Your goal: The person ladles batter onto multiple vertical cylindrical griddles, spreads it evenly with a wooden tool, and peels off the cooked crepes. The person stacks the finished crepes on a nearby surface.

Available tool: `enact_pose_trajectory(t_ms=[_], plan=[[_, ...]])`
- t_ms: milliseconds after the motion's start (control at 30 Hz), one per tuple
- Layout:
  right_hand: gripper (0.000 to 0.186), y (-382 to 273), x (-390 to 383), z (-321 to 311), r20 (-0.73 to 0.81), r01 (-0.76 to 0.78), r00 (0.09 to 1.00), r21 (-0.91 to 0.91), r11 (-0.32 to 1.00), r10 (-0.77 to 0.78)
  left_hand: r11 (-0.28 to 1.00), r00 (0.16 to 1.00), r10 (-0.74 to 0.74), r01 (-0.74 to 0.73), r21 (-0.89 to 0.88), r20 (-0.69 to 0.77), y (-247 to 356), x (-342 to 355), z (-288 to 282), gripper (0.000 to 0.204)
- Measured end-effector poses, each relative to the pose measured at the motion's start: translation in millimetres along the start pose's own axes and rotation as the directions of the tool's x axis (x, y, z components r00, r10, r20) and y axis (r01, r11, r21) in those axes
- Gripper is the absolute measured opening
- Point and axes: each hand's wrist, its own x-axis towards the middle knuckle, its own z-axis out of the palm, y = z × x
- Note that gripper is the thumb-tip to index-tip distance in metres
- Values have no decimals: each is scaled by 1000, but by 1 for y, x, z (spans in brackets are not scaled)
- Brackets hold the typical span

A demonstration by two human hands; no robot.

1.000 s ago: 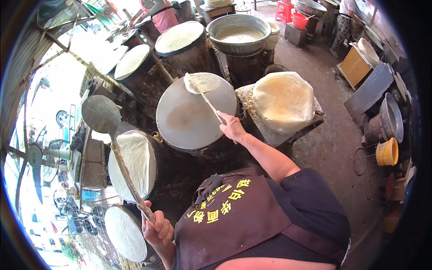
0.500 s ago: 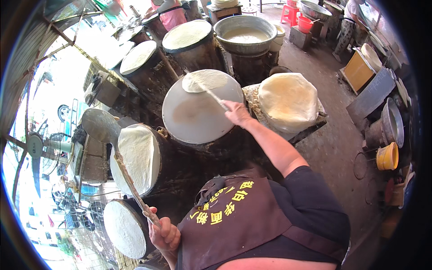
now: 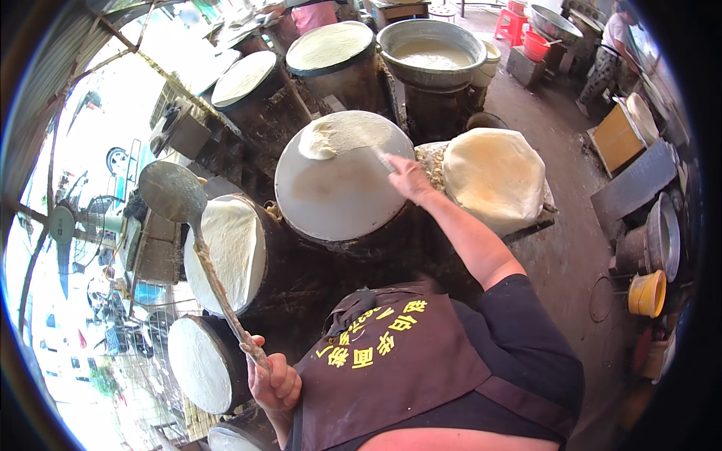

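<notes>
Since a second ago the long-handled ladle (image 3: 171,194) has risen higher, and the thin crepe sheet (image 3: 342,135) has peeled further off the round griddle (image 3: 338,188), so lifting is well underway. The left hand (image 3: 272,379) is fisted around the ladle's handle. The right hand (image 3: 408,179) grips a thin stick (image 3: 381,158) under the sheet's edge.

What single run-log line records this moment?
left hand: grips ladle handle | right hand: scraper under thin pancake on round griddle | pancake stack beside it
</notes>
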Motion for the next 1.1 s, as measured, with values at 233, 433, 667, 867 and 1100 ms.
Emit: enact_pose_trajectory(t_ms=[233,433,667,867,1100], plan=[[43,-10,-1,23,245,46,968,50,998,-57,998,999,36,-37,-55,-22,-28,20,39,53],[48,44,44,-20,183,126,972,112,986,-145,995,995,80,-84,-62,-50,-44,23,58,52],[48,-14,36,-7,536,-64,844,116,991,-8,995,986,99,-94,37,-135,-56,30,77,50],[50,34,70,-40,394,-59,919,83,995,22,991,981,127,-133,-27,-146,-55,26,71,49],[53,-23,55,-26,723,-148,690,97,984,33,992,975,112,-122,-41,-192,-56,22,58,50]])
